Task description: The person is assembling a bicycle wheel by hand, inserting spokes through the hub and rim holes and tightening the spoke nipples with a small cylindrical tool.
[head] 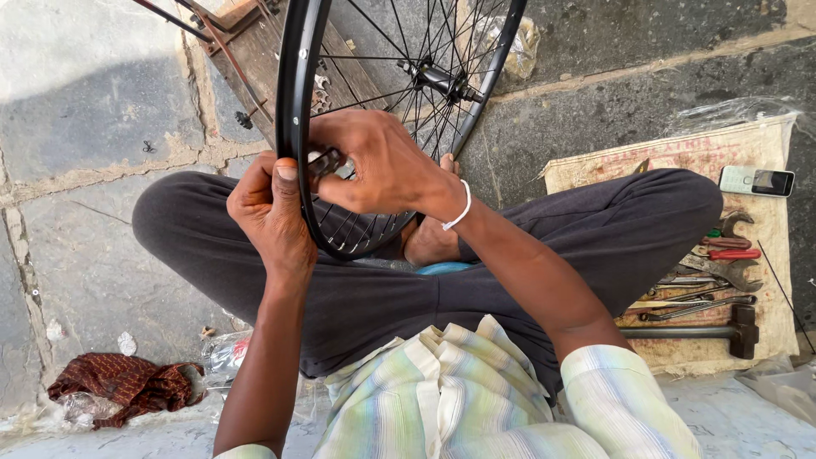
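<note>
At frame centre, our left hand (270, 212) grips the black bicycle rim (293, 93) while our right-hand (378, 161) fingers pinch a small spoke tool (327, 160)

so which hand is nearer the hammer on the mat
Right. The right hand is at the wheel rim, on the side toward the hammer; the left hand grips the rim farther away. Neither touches the hammer.

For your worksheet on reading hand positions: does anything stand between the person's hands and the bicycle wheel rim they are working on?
Nothing visible does. The left hand grips the black wheel rim directly, thumb against it. The right hand reaches in from the spoke side and presses a small dark tool to the rim. Only thin spokes lie around it.
</note>
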